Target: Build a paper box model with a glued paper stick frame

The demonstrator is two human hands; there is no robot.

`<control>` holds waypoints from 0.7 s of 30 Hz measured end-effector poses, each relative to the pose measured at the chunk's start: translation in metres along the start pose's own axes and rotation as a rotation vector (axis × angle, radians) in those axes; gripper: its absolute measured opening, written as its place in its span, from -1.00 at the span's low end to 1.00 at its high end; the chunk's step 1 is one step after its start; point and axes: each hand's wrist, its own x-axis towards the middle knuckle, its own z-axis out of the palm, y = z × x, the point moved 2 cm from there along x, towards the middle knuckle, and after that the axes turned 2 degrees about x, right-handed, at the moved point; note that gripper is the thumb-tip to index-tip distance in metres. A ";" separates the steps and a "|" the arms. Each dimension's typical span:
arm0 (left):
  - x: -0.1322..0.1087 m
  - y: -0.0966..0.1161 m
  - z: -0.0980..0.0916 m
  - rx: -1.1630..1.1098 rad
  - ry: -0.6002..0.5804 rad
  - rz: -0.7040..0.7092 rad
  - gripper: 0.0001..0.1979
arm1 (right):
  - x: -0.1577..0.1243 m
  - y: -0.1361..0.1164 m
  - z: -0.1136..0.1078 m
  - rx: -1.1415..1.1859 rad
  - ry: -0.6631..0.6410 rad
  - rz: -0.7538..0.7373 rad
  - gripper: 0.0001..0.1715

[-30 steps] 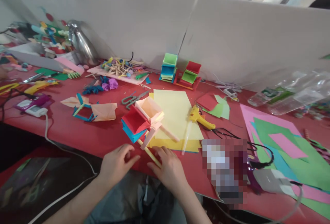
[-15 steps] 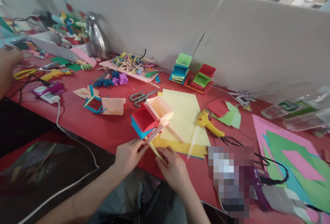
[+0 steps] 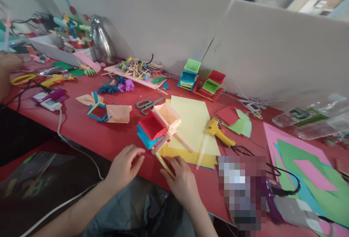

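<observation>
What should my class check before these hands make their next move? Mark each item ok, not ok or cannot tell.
1. Right hand on the pale yellow stick: ok, its end lies between thumb and fingers.
2. Left hand free: ok, open and apart from the paper boxes.
3. Scissors away from both hands: ok, they lie beyond the paper boxes.
4. Clear stick off the yellow sheets: not ok, it overlaps them.
5. Glue gun cool: cannot tell.
</observation>
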 end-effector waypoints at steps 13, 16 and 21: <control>0.048 -0.017 -0.005 -0.461 -0.045 -0.079 -0.49 | 0.027 0.017 -0.008 -0.111 0.048 -0.047 -0.77; 0.035 -0.011 -0.004 -0.483 -0.086 -0.063 -0.56 | 0.026 0.037 -0.021 -0.103 0.075 -0.042 -0.79; 0.032 -0.017 0.002 -0.394 -0.075 -0.097 -0.67 | 0.025 0.034 -0.028 -0.083 0.064 -0.018 -0.81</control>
